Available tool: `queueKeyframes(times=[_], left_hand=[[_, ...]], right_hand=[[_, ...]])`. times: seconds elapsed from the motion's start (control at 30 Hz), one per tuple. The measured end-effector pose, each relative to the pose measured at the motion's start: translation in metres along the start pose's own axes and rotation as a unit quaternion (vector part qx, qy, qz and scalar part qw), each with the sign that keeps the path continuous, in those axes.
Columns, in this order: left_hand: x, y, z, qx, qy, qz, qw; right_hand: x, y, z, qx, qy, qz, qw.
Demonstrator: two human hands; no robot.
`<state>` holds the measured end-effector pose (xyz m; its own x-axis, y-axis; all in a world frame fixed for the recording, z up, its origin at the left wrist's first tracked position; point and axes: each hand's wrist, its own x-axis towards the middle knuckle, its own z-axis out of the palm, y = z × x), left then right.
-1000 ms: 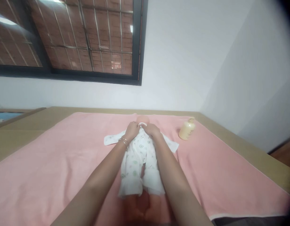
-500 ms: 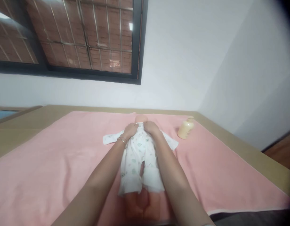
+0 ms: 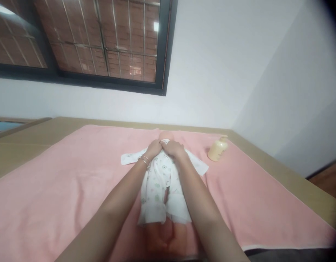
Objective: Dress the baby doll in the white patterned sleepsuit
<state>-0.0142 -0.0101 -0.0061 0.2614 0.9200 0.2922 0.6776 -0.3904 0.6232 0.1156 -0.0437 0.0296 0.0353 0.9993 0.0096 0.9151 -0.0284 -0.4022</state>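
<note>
A baby doll (image 3: 166, 136) lies with its head toward the wall and its bare legs toward me. It is dressed in a white printed baby romper (image 3: 157, 182) with sleeves spread to both sides. My left hand (image 3: 155, 148) is closed on the romper's front near the collar, a thin bracelet round that wrist. Right beside it, my right hand (image 3: 174, 148) pinches the fabric just under the doll's chin. The two hands nearly touch, and they cover the neckline, so the fastening between the fingers cannot be made out.
A pink blanket (image 3: 97, 182) lies beneath the doll on a wooden surface (image 3: 268, 163). To the right stands a pale yellow pump bottle (image 3: 217, 150). Behind rise a white wall (image 3: 211, 65) and a dark-framed barred window (image 3: 108, 43).
My right hand has moved left and now meets my left hand at the collar; before, a gap showed between them. The view has shifted slightly.
</note>
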Motion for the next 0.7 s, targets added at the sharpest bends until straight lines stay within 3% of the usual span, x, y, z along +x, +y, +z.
queueKeyframes(times=[0.37, 0.7], left_hand=[[0.001, -0.003, 0.006, -0.012, 0.018, -0.016, 1.0], [0.0, -0.004, 0.004, 0.031, 0.013, -0.026, 0.999]], right_hand=[[0.009, 0.023, 0.005, 0.034, -0.02, 0.009, 0.999], [0.007, 0.022, 0.002, 0.039, -0.056, -0.003, 0.998]])
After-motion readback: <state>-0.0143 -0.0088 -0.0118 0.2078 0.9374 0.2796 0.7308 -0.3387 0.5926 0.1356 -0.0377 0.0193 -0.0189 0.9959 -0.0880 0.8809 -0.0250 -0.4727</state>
